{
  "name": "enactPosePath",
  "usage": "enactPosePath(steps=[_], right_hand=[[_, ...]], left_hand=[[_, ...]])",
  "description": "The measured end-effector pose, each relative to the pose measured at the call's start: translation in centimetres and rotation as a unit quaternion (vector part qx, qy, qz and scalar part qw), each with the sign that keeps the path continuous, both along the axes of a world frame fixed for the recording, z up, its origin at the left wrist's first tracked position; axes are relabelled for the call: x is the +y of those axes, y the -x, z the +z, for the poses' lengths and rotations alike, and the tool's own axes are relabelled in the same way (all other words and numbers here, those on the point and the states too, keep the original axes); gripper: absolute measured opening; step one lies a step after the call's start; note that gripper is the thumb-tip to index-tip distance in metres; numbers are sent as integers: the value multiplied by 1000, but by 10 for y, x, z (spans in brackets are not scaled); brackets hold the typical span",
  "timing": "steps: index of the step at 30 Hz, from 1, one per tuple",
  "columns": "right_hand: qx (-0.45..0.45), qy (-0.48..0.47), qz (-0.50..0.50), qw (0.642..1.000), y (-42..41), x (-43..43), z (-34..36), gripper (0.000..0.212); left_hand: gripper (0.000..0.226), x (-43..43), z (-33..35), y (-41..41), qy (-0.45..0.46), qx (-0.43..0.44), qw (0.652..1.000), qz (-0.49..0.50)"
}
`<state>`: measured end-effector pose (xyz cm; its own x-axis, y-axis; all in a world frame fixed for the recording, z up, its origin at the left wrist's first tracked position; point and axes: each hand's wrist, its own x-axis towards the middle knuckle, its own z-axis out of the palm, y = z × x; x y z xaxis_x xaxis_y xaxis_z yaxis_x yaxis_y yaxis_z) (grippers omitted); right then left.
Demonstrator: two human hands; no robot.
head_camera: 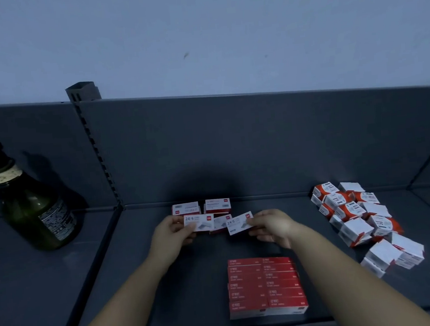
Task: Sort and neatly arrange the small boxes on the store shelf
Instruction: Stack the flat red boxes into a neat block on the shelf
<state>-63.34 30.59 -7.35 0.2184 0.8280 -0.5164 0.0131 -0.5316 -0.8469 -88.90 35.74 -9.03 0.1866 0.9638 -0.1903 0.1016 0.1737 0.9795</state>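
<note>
Pinching one 24/6 box (199, 222) in the left hand (172, 235) | right hand (270, 227) grips a second box (240, 223), tilted | both held over the shelf (199, 289), back boxes (217, 205) just behind | red stack (266, 285) at front | pile (356, 218) at right | bottle (33, 204) at left

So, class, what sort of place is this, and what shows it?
Probably a shop: a dark metal shelf with a slotted upright, and many identical red boxes stacked as stock.
</note>
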Motion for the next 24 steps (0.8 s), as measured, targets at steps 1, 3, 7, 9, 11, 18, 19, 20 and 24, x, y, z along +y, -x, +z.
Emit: enactPosePath(steps=[1, 3, 7, 9, 11, 18, 19, 20, 24], right_hand=[[20, -6, -10, 1000, -6, -6, 1, 13], [62, -12, -34, 997, -18, -20, 1, 18], [134, -8, -86, 987, -42, -49, -7, 23], [153, -16, -113, 982, -48, -61, -13, 21], [143, -31, -112, 983, -48, -68, -18, 19], [71, -85, -75, 991, -39, -69, -25, 19], [67, -88, -62, 992, -38, -69, -25, 24], [62, -89, -51, 993, -37, -69, -25, 28], [61, -86, -41, 994, -36, -68, -26, 30]], left_hand=[[21, -4, 3, -6, 22, -24, 999, -15], [24, -11, 7, -19, 70, -52, 995, -45], [27, -19, 11, -45, 131, -58, 985, -92], [31, -19, 7, -53, 146, -49, 983, -101], [36, -20, 0, -58, 160, -30, 980, -114], [45, -19, -10, -56, 166, -37, 972, -162], [44, -19, -10, -55, 168, -39, 971, -168], [43, -20, -10, -54, 169, -40, 970, -171], [38, -21, -9, -53, 174, -48, 968, -176]])
